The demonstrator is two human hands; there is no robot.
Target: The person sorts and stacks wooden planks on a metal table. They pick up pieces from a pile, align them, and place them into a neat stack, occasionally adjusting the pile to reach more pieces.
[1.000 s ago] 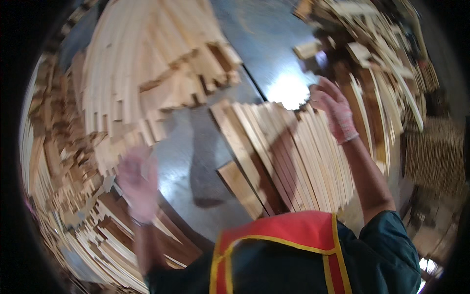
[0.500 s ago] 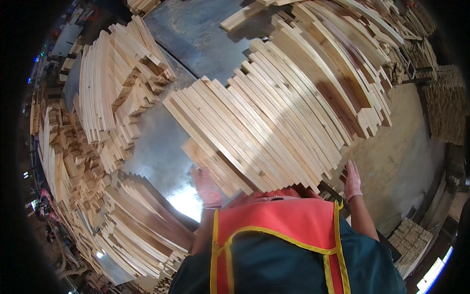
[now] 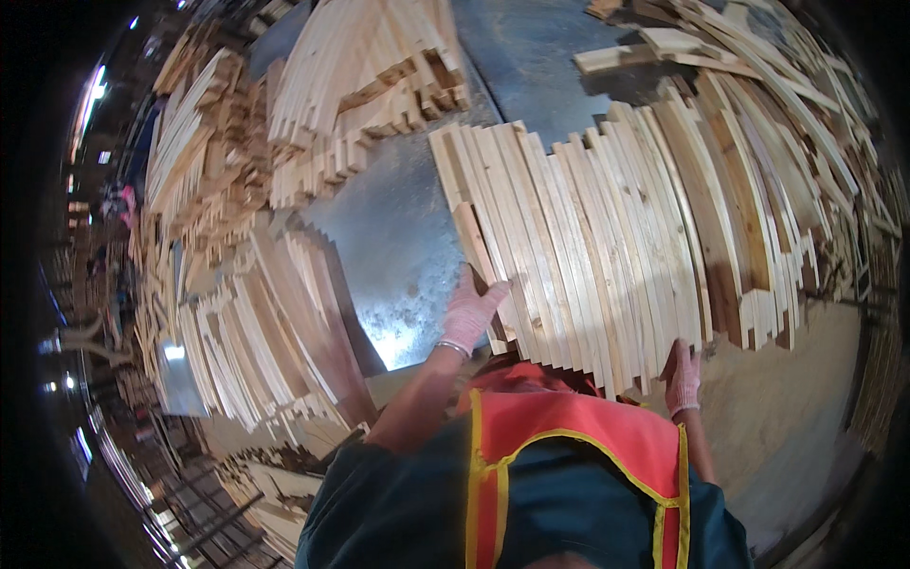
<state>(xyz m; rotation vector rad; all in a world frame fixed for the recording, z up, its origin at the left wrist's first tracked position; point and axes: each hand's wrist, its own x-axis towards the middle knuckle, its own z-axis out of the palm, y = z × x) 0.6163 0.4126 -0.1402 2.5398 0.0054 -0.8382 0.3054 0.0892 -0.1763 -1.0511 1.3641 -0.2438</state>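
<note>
In the head view, the row of pale wooden slats (image 3: 578,237) lies flat on the shiny grey bench (image 3: 379,228), right in front of your red apron (image 3: 578,417). Your left hand (image 3: 472,311), in a pinkish glove, is at the row's left edge. Its thumb and fingers are spread apart, and they touch the short board (image 3: 471,232) and the slats next to it, maybe to stop that side from sliding out. Your right hand (image 3: 682,381) is at the near ends of the slats, on the right. Its fingers look close together and point away from you, but I can't tell if they pinch anything. The slats sit side by side, perhaps so they stay neat. The wider planks (image 3: 725,180) lie to their right, and another slat pile (image 3: 270,332) is on your left, well apart.
</note>
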